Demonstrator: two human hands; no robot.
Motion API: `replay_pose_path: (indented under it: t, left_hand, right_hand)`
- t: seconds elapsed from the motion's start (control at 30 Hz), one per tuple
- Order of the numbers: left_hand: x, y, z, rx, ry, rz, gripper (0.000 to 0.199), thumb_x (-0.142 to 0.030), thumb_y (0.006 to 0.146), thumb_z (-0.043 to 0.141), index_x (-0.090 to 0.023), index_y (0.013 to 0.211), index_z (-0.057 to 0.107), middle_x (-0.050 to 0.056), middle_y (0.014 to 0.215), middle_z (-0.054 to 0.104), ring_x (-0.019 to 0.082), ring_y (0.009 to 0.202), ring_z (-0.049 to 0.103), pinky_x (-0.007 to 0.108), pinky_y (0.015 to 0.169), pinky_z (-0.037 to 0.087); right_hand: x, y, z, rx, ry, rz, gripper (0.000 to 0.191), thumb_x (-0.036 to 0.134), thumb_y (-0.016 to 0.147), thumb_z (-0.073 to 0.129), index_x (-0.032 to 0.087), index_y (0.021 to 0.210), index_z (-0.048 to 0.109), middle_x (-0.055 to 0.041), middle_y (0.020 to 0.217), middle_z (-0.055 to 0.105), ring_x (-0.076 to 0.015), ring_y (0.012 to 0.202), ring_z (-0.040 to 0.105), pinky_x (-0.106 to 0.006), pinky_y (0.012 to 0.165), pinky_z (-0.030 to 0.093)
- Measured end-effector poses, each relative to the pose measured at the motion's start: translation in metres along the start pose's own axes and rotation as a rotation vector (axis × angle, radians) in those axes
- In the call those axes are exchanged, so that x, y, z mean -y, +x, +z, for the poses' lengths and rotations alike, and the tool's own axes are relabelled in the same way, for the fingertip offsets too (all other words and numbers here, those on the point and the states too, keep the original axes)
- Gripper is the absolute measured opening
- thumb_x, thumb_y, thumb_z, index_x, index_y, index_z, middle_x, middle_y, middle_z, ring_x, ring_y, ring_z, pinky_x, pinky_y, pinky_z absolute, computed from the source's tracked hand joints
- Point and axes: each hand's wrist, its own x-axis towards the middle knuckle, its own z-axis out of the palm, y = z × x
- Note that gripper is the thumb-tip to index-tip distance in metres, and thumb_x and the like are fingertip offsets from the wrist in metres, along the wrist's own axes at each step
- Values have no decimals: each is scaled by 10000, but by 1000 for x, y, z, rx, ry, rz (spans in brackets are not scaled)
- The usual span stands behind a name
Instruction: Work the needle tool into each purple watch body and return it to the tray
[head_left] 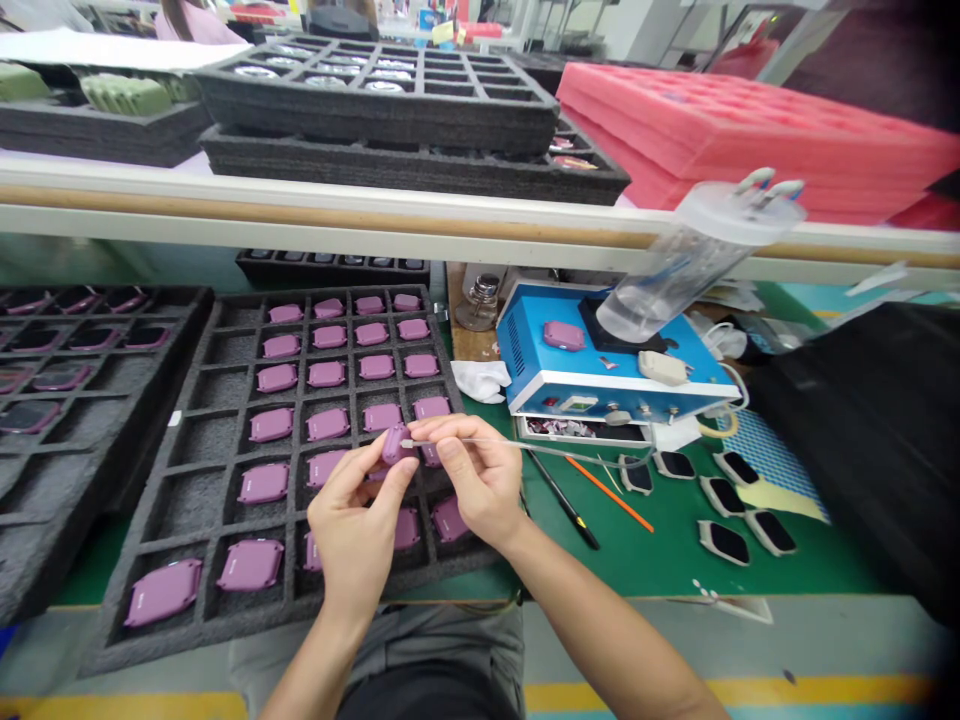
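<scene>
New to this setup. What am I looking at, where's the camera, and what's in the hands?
There's no robot here. These are a person's two bare hands, seen from one camera worn on the head and looking forward and down. The left hand pinches a small mauve square case. The right hand holds a thin wire, its tip beside that case. To the left lies a dark foam tray with rows of matching cases. To the right, a green mat carries a blue bench unit and black-faced pieces.
</scene>
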Motion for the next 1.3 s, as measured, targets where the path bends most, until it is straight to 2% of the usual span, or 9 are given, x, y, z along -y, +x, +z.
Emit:
replay_pose_path:
  t: [0.4,0.77,1.13,1.3]
  left_hand:
    - [0,-2,0,25,-53,-4,297,-246,768,870,-225,1063,845,34,964,790,152,835,732,216,724,634]
    - [0,-1,1,17,-57,-14,295,-257,757,875,-222,1049,847,42,962,793,165,829,732,229,699,632]
    - [0,-4,3,41,-110,-25,273,-244,795,838,-226,1068,843,42,955,775,164,823,736,235,705,631]
    - [1,-4,1,34,-101,-17,283,-234,793,834,-216,1076,840,50,950,771,171,833,731,238,700,623]
  right_hand:
    - [1,-1,-1,4,3,-13,127,281,1003,629,226,946,728,-56,957,798,-207,983,780,-364,886,633]
    - [1,0,1,-11,-34,0,184,364,997,628,224,918,717,-66,924,801,-221,951,783,-394,885,645]
    - [2,-3,1,-11,-6,-20,133,264,997,634,231,930,743,-49,934,801,-203,960,786,-346,886,631]
    - [1,-4,1,-27,-19,-24,132,286,991,647,231,928,750,-50,929,809,-201,929,790,-336,860,635]
